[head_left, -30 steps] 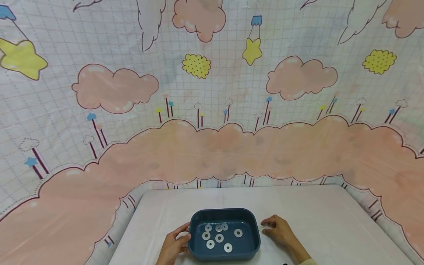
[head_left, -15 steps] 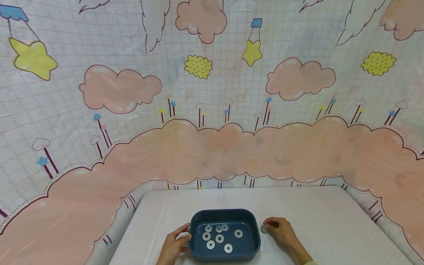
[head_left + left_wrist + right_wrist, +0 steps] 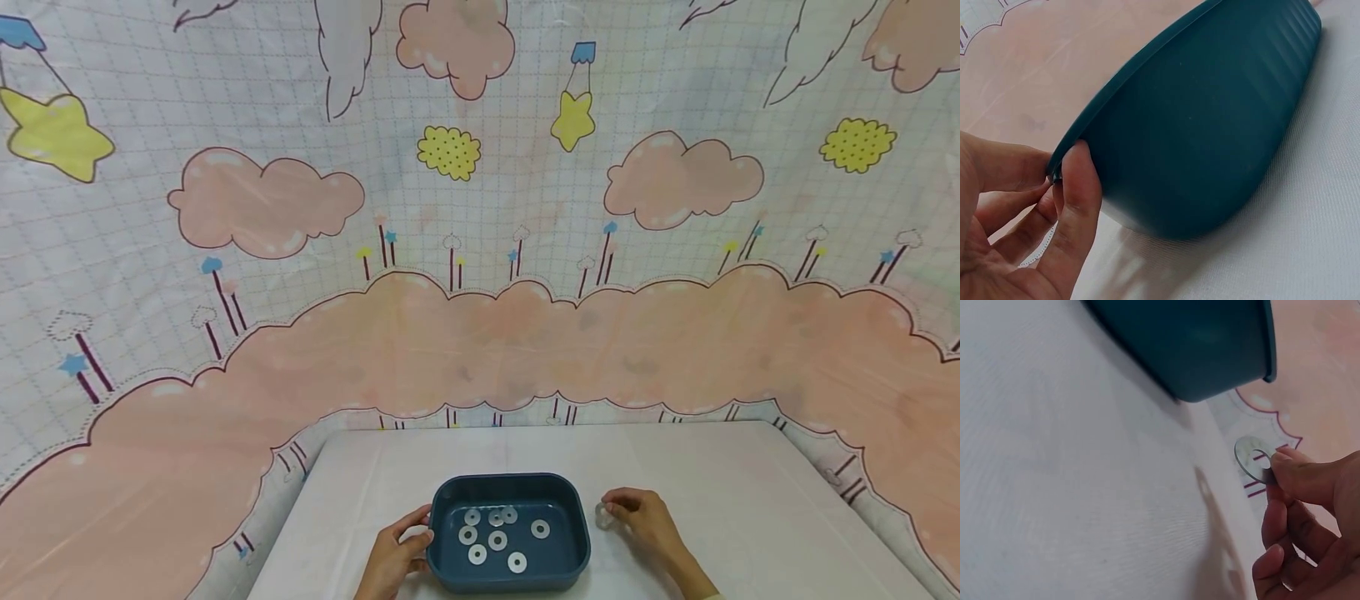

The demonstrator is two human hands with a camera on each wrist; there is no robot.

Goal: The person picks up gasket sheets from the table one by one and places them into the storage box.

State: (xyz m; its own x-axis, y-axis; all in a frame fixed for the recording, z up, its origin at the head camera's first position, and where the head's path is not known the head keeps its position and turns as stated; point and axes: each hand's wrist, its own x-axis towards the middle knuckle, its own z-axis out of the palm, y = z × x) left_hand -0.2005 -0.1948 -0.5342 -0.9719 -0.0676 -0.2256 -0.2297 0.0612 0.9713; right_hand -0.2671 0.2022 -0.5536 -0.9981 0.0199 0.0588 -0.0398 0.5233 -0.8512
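Note:
A dark blue rectangular tray (image 3: 510,581) stands on the white-covered table with several flat metal washers (image 3: 497,541) lying in it. My left hand (image 3: 392,550) pinches the tray's left rim; in the left wrist view the thumb and fingers close on the rim (image 3: 1129,69) at its corner. To the right of the tray, my right hand (image 3: 647,527) holds one washer (image 3: 1249,457) between thumb and fingertips. That washer is tilted on edge, its hole showing, above the cloth and apart from the tray's wall (image 3: 1191,350).
White cloth (image 3: 675,458) covers the table around the tray. Behind it hangs a backdrop (image 3: 480,342) printed with pink clouds and yellow stars, which also comes down along both table sides.
My right hand has drawn slightly away to the right of the tray with the washer, which now shows more fully. The left hand and the tray have stayed in place.

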